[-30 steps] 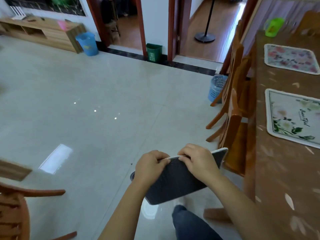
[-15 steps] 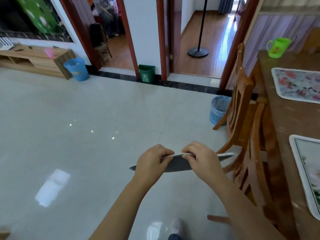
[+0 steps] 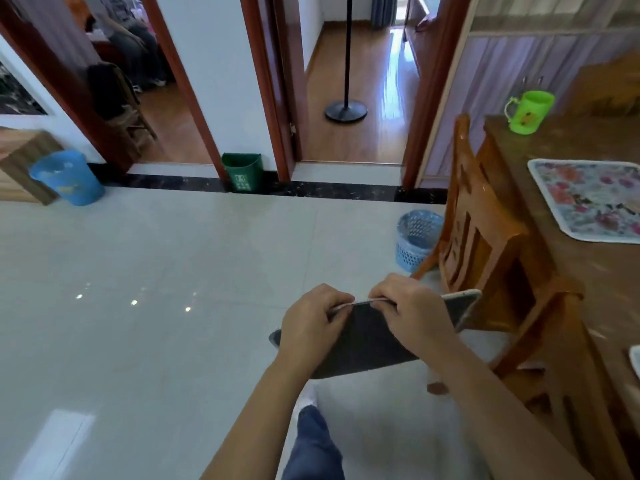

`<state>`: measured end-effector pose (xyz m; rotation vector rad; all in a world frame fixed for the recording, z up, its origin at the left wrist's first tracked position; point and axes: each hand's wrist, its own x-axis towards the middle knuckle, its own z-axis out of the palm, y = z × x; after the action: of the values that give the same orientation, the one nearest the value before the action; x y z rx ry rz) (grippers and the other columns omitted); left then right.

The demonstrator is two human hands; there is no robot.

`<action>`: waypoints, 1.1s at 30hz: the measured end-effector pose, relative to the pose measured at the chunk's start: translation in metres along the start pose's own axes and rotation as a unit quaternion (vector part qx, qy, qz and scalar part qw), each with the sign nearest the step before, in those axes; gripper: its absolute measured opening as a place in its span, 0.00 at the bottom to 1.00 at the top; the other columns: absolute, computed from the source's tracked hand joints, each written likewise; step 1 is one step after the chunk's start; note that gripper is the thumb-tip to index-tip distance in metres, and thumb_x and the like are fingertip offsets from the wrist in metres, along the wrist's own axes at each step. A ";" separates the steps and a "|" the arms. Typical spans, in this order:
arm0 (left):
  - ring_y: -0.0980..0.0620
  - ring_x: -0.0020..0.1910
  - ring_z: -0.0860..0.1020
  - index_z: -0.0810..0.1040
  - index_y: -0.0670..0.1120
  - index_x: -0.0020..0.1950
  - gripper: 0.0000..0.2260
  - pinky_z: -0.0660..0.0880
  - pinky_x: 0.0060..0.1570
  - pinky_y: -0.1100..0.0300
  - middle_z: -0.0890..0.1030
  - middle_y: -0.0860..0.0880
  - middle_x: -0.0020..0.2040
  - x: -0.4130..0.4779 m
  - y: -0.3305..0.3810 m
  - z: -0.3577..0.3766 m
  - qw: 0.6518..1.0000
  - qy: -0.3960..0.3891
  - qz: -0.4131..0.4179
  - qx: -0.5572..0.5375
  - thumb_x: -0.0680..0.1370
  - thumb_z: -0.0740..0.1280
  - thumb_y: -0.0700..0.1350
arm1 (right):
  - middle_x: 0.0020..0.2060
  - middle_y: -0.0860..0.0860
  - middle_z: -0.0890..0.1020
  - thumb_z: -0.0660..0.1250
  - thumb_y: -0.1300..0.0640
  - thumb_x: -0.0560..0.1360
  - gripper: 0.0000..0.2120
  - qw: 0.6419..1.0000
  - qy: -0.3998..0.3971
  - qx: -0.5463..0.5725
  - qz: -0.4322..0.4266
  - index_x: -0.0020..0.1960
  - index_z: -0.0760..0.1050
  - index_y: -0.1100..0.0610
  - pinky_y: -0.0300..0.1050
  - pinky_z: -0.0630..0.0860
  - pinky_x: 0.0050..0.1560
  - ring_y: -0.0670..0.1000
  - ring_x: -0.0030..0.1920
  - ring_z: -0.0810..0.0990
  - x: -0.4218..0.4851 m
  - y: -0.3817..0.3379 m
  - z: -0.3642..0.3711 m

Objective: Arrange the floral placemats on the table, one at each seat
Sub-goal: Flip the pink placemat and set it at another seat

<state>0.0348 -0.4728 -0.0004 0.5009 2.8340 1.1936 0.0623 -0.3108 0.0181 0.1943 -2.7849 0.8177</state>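
I hold a placemat in front of me over the tiled floor, its dark grey underside facing me. My left hand and my right hand both pinch its upper edge, fingers curled over it. To the right stands the wooden table. A floral placemat with pink and purple flowers lies flat on it, far from my hands. The white corner of another placemat shows at the right frame edge.
Two wooden chairs stand pushed against the table's left side, close to my right hand. A green mug sits at the table's far end. A blue mesh bin, a green bin and a blue bucket stand on the floor.
I have walked forward along the table, so the near placemat slid almost out of view. The held placemat tilted flat, then back so its dark underside faces me again.
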 end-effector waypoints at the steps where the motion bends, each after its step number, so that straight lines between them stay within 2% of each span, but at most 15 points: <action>1: 0.56 0.44 0.77 0.81 0.50 0.47 0.05 0.71 0.44 0.64 0.82 0.53 0.44 0.023 -0.007 -0.008 1.000 0.000 0.007 -0.003 0.73 0.68 0.43 | 0.37 0.54 0.83 0.68 0.64 0.71 0.02 1.000 0.005 -0.003 0.002 0.41 0.80 0.60 0.50 0.78 0.41 0.52 0.38 0.79 0.023 0.000 0.003; 9: 0.54 0.41 0.78 0.83 0.47 0.45 0.05 0.72 0.40 0.64 0.82 0.50 0.42 0.193 -0.047 -0.069 0.997 0.006 0.067 -0.026 0.71 0.70 0.39 | 0.38 0.53 0.83 0.68 0.65 0.70 0.03 0.999 0.034 0.001 0.031 0.41 0.80 0.60 0.49 0.76 0.43 0.53 0.40 0.79 0.195 -0.002 0.014; 16: 0.52 0.41 0.78 0.82 0.45 0.46 0.06 0.75 0.41 0.57 0.82 0.49 0.43 0.311 -0.067 -0.063 0.995 -0.042 0.090 -0.029 0.71 0.70 0.38 | 0.37 0.54 0.82 0.68 0.66 0.70 0.03 0.995 0.066 0.000 0.077 0.41 0.80 0.61 0.52 0.77 0.40 0.53 0.38 0.78 0.291 0.040 0.030; 21: 0.54 0.40 0.77 0.82 0.46 0.47 0.05 0.71 0.39 0.65 0.82 0.50 0.44 0.413 -0.076 -0.032 0.990 -0.078 0.114 0.011 0.73 0.68 0.42 | 0.36 0.54 0.82 0.69 0.65 0.70 0.03 0.990 0.081 -0.011 0.115 0.39 0.80 0.60 0.51 0.77 0.39 0.54 0.37 0.79 0.362 0.099 0.040; 24: 0.58 0.38 0.74 0.82 0.47 0.46 0.04 0.70 0.37 0.69 0.82 0.51 0.43 0.483 -0.072 -0.010 0.987 -0.093 0.129 0.001 0.73 0.69 0.43 | 0.36 0.52 0.82 0.69 0.64 0.70 0.03 0.987 0.089 -0.024 0.131 0.40 0.80 0.58 0.47 0.75 0.39 0.52 0.37 0.79 0.410 0.144 0.037; 28: 0.56 0.39 0.76 0.82 0.47 0.46 0.04 0.75 0.42 0.62 0.82 0.51 0.43 0.577 -0.050 0.013 0.983 -0.120 0.142 -0.010 0.73 0.69 0.43 | 0.37 0.51 0.82 0.68 0.62 0.71 0.02 0.982 0.092 -0.045 0.160 0.41 0.79 0.57 0.41 0.70 0.40 0.51 0.38 0.77 0.478 0.201 0.016; 33: 0.52 0.39 0.79 0.83 0.47 0.43 0.03 0.77 0.39 0.56 0.82 0.50 0.41 0.678 -0.028 0.034 0.978 -0.100 0.184 -0.015 0.72 0.70 0.40 | 0.36 0.52 0.81 0.69 0.63 0.71 0.02 0.975 0.112 -0.045 0.187 0.40 0.79 0.58 0.45 0.71 0.37 0.53 0.36 0.77 0.554 0.253 -0.008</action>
<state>-0.6110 -0.2627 0.0233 1.1141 2.6191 1.1517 -0.5184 -0.1285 0.0369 -0.4261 -2.6668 0.7355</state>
